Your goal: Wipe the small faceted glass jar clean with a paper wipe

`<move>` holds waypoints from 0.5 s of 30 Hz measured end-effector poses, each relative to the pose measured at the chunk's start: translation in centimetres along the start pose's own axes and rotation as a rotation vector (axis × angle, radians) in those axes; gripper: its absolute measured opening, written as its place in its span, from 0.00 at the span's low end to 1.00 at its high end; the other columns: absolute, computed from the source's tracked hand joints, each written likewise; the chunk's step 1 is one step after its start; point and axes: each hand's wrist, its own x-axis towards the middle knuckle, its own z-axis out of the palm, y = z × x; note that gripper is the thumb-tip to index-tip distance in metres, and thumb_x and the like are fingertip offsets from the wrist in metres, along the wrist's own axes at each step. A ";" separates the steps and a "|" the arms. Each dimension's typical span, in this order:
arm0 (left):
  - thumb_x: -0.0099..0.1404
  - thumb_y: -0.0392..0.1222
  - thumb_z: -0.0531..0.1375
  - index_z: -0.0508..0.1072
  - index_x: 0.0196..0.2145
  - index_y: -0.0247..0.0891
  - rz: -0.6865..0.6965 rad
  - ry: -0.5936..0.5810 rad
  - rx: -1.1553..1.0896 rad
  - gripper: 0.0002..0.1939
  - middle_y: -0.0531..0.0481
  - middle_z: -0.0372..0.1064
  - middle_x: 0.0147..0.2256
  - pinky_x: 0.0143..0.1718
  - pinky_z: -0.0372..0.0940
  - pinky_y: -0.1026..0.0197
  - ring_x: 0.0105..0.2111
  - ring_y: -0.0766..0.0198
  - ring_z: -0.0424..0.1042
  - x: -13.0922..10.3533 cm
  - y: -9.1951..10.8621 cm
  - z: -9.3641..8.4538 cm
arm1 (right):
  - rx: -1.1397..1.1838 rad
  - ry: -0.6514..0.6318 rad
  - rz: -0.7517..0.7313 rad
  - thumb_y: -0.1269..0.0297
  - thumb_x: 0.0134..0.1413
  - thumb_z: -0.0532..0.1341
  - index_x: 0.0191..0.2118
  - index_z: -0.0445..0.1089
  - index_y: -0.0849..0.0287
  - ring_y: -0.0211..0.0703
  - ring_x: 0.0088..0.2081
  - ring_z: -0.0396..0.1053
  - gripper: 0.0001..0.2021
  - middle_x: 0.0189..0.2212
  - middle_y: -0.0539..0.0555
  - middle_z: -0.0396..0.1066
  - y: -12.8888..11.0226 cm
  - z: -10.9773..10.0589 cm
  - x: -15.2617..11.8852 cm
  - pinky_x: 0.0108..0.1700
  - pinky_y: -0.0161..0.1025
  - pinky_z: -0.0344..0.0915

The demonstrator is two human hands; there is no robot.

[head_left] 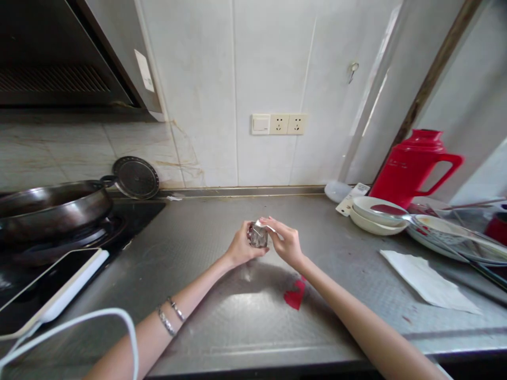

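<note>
Steel kitchen desk (237, 316) runs below a white tiled wall. At its middle, the left hand (240, 247) grips a small, shiny foil-wrapped object (258, 236), fingers wrapped around its left side. Touching from the right, the right hand (285, 244) pinches a white flap at its top.

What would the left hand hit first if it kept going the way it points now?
The left hand points up-right at the small shiny object it already grips; beyond that, probably the right hand, though depth is unclear.

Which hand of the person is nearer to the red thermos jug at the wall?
The right. The right hand is at the counter's middle, on the side toward the red thermos jug. The left hand holds a small shiny object, farther from the jug.
</note>
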 end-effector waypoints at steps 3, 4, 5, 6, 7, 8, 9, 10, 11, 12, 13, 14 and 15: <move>0.43 0.43 0.71 0.60 0.45 0.37 -0.005 0.014 -0.005 0.34 0.46 0.70 0.40 0.36 0.66 0.61 0.35 0.62 0.72 0.0 0.1 -0.1 | -0.007 0.058 0.152 0.70 0.59 0.56 0.43 0.75 0.51 0.49 0.46 0.74 0.12 0.40 0.52 0.78 0.2 0.1 0.0 0.50 0.46 0.72; 0.43 0.43 0.71 0.60 0.45 0.36 -0.010 0.011 -0.006 0.34 0.46 0.70 0.40 0.36 0.66 0.61 0.35 0.62 0.72 0.0 0.2 -0.1 | -0.010 0.062 0.155 0.70 0.59 0.56 0.43 0.75 0.51 0.49 0.46 0.74 0.12 0.40 0.52 0.78 0.1 0.1 -0.1 0.50 0.46 0.72; 0.43 0.42 0.71 0.60 0.45 0.36 -0.014 0.011 -0.004 0.34 0.46 0.70 0.40 0.37 0.66 0.61 0.35 0.61 0.72 0.1 0.2 -0.1 | -0.012 0.058 0.136 0.70 0.59 0.56 0.44 0.75 0.51 0.48 0.47 0.74 0.13 0.41 0.52 0.77 0.0 0.2 -0.2 0.51 0.47 0.72; 0.43 0.42 0.71 0.60 0.45 0.36 -0.017 0.013 0.001 0.34 0.46 0.71 0.40 0.37 0.66 0.60 0.36 0.61 0.72 0.1 0.2 -0.1 | -0.012 0.047 0.098 0.71 0.59 0.55 0.46 0.74 0.51 0.48 0.48 0.73 0.14 0.43 0.52 0.77 -0.1 0.2 -0.3 0.53 0.47 0.71; 0.43 0.42 0.70 0.60 0.45 0.36 -0.022 0.016 0.011 0.34 0.46 0.71 0.40 0.36 0.66 0.60 0.36 0.60 0.73 0.1 0.1 -0.1 | -0.011 0.027 0.047 0.72 0.59 0.54 0.48 0.73 0.51 0.47 0.49 0.72 0.16 0.45 0.52 0.76 -0.3 0.3 -0.3 0.54 0.48 0.69; 0.43 0.41 0.70 0.60 0.45 0.36 -0.029 0.019 0.023 0.33 0.47 0.72 0.39 0.36 0.66 0.60 0.36 0.59 0.73 0.1 0.1 -0.1 | -0.008 0.002 -0.013 0.74 0.59 0.54 0.50 0.71 0.51 0.47 0.51 0.71 0.18 0.47 0.52 0.75 -0.5 0.3 -0.4 0.55 0.48 0.68; 0.43 0.40 0.70 0.61 0.45 0.36 -0.036 0.023 0.036 0.33 0.47 0.72 0.39 0.35 0.66 0.60 0.36 0.59 0.73 0.2 0.0 0.0 | -0.004 -0.025 -0.073 0.75 0.58 0.53 0.52 0.70 0.51 0.46 0.52 0.70 0.20 0.48 0.53 0.74 -0.6 0.4 -0.5 0.56 0.49 0.67; 0.43 0.40 0.69 0.61 0.45 0.36 -0.040 0.029 0.047 0.32 0.47 0.72 0.39 0.35 0.66 0.60 0.37 0.58 0.73 0.2 -0.1 0.0 | 0.001 -0.053 -0.123 0.77 0.58 0.52 0.54 0.68 0.52 0.46 0.53 0.69 0.22 0.49 0.53 0.73 -0.7 0.4 -0.5 0.57 0.49 0.66; 0.43 0.39 0.69 0.62 0.44 0.36 -0.044 0.033 0.053 0.32 0.47 0.72 0.39 0.35 0.66 0.60 0.37 0.58 0.73 0.2 -0.2 0.0 | 0.006 -0.076 -0.155 0.77 0.57 0.52 0.55 0.67 0.52 0.45 0.54 0.68 0.23 0.50 0.53 0.73 -0.8 0.5 -0.5 0.58 0.49 0.66; 0.43 0.39 0.69 0.62 0.44 0.36 -0.050 0.033 0.056 0.31 0.46 0.72 0.39 0.35 0.66 0.60 0.37 0.58 0.73 0.1 -0.2 0.1 | 0.010 -0.091 -0.159 0.77 0.57 0.52 0.55 0.67 0.52 0.45 0.54 0.68 0.23 0.50 0.53 0.73 -0.8 0.5 -0.5 0.58 0.50 0.65; 0.43 0.40 0.69 0.62 0.45 0.36 -0.055 0.033 0.056 0.32 0.46 0.72 0.39 0.35 0.65 0.60 0.37 0.58 0.73 0.1 -0.2 0.1 | 0.012 -0.094 -0.135 0.77 0.57 0.52 0.54 0.68 0.52 0.45 0.53 0.69 0.22 0.49 0.53 0.73 -0.7 0.5 -0.5 0.58 0.50 0.65; 0.43 0.40 0.69 0.61 0.45 0.36 -0.061 0.032 0.058 0.32 0.47 0.72 0.39 0.35 0.65 0.60 0.36 0.58 0.73 0.1 -0.2 0.1 | 0.015 -0.084 -0.086 0.76 0.58 0.53 0.53 0.69 0.52 0.45 0.52 0.70 0.21 0.48 0.52 0.73 -0.6 0.5 -0.5 0.58 0.50 0.65; 0.43 0.41 0.69 0.61 0.45 0.36 -0.066 0.029 0.061 0.33 0.47 0.72 0.38 0.35 0.65 0.60 0.36 0.59 0.73 0.0 -0.1 0.1 | 0.018 -0.065 -0.016 0.74 0.58 0.53 0.51 0.71 0.51 0.46 0.51 0.71 0.19 0.47 0.52 0.74 -0.4 0.6 -0.5 0.57 0.50 0.66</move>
